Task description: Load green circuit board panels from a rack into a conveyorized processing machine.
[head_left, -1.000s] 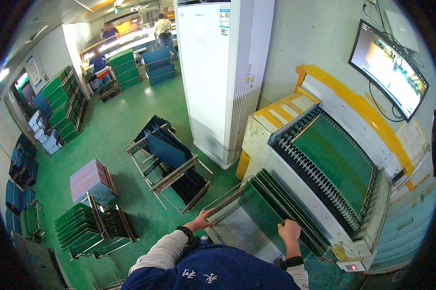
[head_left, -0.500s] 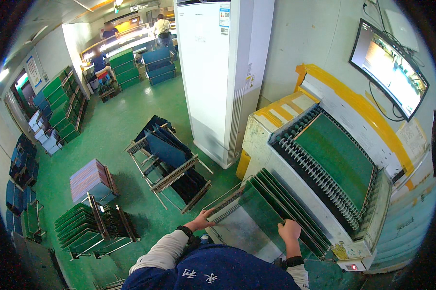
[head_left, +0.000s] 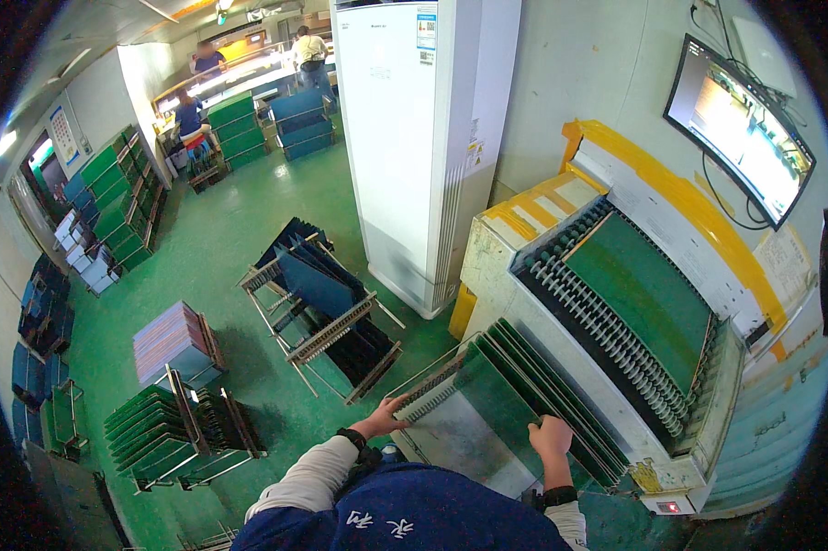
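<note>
A rack [head_left: 430, 393] with a toothed side rail stands before me, several thin green panels [head_left: 561, 404] upright in its slots. My left hand [head_left: 380, 420] is closed around the near left end of the rack's rail. My right hand [head_left: 551, 435] is closed on the upper edge of the nearest green panel [head_left: 492, 390], fingers curled over it. Below that panel shows the rack's greyish base [head_left: 474, 441]. To the right of the rack, another green panel [head_left: 648, 294] lies flat on the rollers of a machine [head_left: 607, 349].
A rack of dark blue panels [head_left: 318, 285] stands ahead on the green floor. Left of it are a rack of green panels [head_left: 152, 427] and a pale stack [head_left: 171, 344]. A tall white cabinet unit [head_left: 391, 138] rises ahead; a monitor [head_left: 740, 129] hangs at right.
The green panel on the machine's rollers has shifted slightly down and to the right. Both my hands stay where they were, with the same grips.
</note>
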Demonstrator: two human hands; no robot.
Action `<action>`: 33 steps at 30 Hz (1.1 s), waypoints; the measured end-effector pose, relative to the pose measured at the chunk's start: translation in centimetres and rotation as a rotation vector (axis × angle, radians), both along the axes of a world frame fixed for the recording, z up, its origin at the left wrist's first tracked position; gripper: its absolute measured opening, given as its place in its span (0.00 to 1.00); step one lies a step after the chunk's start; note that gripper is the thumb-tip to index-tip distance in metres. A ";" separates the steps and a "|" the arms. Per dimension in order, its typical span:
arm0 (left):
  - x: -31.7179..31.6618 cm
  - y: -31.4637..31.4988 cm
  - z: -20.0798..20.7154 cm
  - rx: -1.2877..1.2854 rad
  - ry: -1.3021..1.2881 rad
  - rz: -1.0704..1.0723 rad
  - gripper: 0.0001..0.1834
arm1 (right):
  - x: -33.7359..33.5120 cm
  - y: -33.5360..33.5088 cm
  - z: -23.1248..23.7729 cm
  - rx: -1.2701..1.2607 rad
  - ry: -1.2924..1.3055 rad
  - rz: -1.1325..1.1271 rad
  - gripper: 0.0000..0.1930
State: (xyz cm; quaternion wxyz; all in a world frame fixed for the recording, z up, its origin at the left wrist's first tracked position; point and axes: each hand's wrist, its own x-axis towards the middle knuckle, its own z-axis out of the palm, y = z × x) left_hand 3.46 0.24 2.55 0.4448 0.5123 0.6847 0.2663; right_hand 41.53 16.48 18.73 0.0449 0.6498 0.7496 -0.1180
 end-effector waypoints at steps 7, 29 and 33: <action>0.1 0.0 0.3 -0.023 0.020 0.012 0.52 | -0.2 -0.2 0.3 0.025 0.002 -0.003 0.17; 0.4 0.0 1.9 -0.017 -0.013 0.010 0.51 | -0.3 -0.2 0.9 -0.033 -0.007 -0.026 0.18; 0.3 -0.2 1.5 -0.006 0.004 0.017 0.51 | -0.2 -0.1 0.3 -0.012 -0.008 -0.004 0.18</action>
